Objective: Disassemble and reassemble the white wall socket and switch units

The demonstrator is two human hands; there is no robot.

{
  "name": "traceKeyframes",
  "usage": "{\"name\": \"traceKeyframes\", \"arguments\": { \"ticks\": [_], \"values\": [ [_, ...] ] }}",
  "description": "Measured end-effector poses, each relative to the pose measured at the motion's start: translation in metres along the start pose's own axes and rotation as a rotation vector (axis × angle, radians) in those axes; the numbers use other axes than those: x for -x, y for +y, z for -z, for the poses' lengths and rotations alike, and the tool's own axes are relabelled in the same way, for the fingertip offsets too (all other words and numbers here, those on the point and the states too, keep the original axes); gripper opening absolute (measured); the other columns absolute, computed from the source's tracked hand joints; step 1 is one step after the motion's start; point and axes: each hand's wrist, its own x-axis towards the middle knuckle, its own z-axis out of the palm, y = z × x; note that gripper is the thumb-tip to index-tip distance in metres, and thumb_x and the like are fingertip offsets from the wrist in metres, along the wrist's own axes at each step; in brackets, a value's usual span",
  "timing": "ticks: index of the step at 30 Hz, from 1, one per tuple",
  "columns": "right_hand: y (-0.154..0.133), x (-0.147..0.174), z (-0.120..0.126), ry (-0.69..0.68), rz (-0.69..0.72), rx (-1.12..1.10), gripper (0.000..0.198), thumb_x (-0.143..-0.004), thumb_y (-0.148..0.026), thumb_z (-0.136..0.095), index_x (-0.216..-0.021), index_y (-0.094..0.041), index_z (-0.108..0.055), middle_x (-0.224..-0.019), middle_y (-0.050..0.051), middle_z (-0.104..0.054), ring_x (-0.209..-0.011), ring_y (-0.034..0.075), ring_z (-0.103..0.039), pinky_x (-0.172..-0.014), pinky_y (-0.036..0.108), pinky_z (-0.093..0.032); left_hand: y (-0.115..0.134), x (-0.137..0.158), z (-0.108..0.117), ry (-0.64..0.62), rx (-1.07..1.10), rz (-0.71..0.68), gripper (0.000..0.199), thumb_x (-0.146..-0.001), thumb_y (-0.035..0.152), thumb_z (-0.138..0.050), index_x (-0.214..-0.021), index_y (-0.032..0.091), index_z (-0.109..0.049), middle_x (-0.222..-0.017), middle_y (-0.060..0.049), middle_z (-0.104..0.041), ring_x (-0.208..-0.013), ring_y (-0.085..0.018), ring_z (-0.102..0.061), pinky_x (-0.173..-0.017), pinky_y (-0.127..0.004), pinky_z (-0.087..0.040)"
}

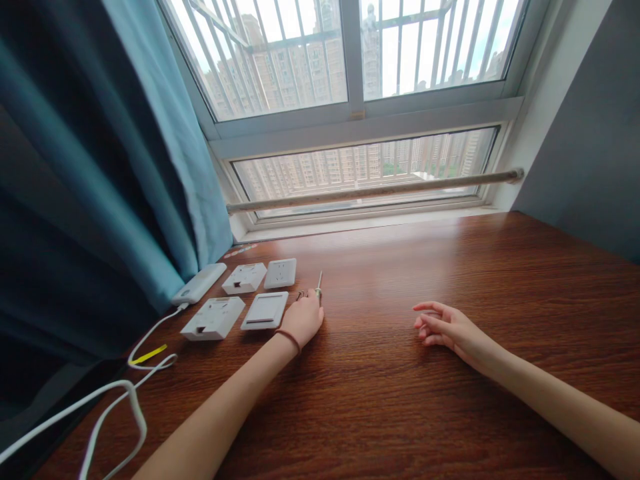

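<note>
My left hand [305, 315] lies palm down on the brown table, its fingers curled away from view. A screwdriver [320, 283] juts out past its fingertips, shaft pointing away from me; whether the fingers grip its handle cannot be seen. Small dark screws [301, 294] show at the same fingertips. Just left of this hand is a white switch plate [265, 311], and beyond it a white socket plate [281, 273]. Two white mounting boxes [214, 319] stand further left. My right hand [439, 327] rests over the table, fingers loosely bent and apart, holding nothing.
A white power strip or adapter [200, 284] lies by the blue curtain [200, 200], with a white cable [135, 393] looping toward me. A yellow tie or tag [150, 354] is beside the cable. The window and its rail [375, 193] border the table's far edge.
</note>
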Motion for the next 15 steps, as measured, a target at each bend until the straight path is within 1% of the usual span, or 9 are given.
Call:
{"name": "traceKeyframes", "arguments": {
  "ticks": [4,9,12,15],
  "values": [
    [-0.0011,0.001,-0.0015,-0.002,0.0,0.006,0.035,-0.071,-0.035,-0.069,-0.097,-0.018,-0.052,-0.074,0.001,-0.061,-0.062,0.009,-0.058,-0.056,0.022,-0.048,-0.003,-0.0023,-0.0026,0.005,-0.007,0.004,0.023,-0.083,0.027,-0.041,-0.1,0.011,-0.044,-0.093,-0.016,-0.063,-0.084,-0.026,-0.065,-0.069,-0.032,-0.048],
    [-0.0028,0.0014,-0.003,-0.004,-0.003,0.023,0.041,-0.067,-0.035,-0.071,-0.097,-0.017,-0.05,-0.073,0.001,-0.061,-0.06,0.009,-0.058,-0.055,0.021,-0.047,-0.0046,-0.0032,-0.0039,0.022,-0.02,0.015,0.026,-0.083,0.032,-0.044,-0.099,0.012,-0.043,-0.091,-0.015,-0.064,-0.082,-0.026,-0.065,-0.067,-0.031,-0.048],
    [-0.0034,0.0013,-0.0035,-0.003,-0.003,0.023,0.041,-0.068,-0.036,-0.071,-0.098,-0.017,-0.049,-0.074,0.001,-0.061,-0.061,0.008,-0.058,-0.056,0.021,-0.047,-0.0018,-0.0001,-0.001,0.036,-0.026,0.021,0.031,-0.083,0.037,-0.045,-0.102,0.012,-0.044,-0.089,-0.015,-0.064,-0.081,-0.027,-0.065,-0.065,-0.031,-0.048],
    [-0.0021,0.0001,-0.0024,-0.003,-0.002,0.022,0.042,-0.066,-0.036,-0.072,-0.097,-0.017,-0.05,-0.074,0.001,-0.062,-0.061,0.009,-0.058,-0.056,0.022,-0.047,0.0039,0.0055,0.0047,0.082,-0.06,0.041,0.044,-0.083,0.04,-0.046,-0.112,0.008,-0.041,-0.087,-0.017,-0.064,-0.08,-0.029,-0.065,-0.063,-0.033,-0.048]
  ]
}}
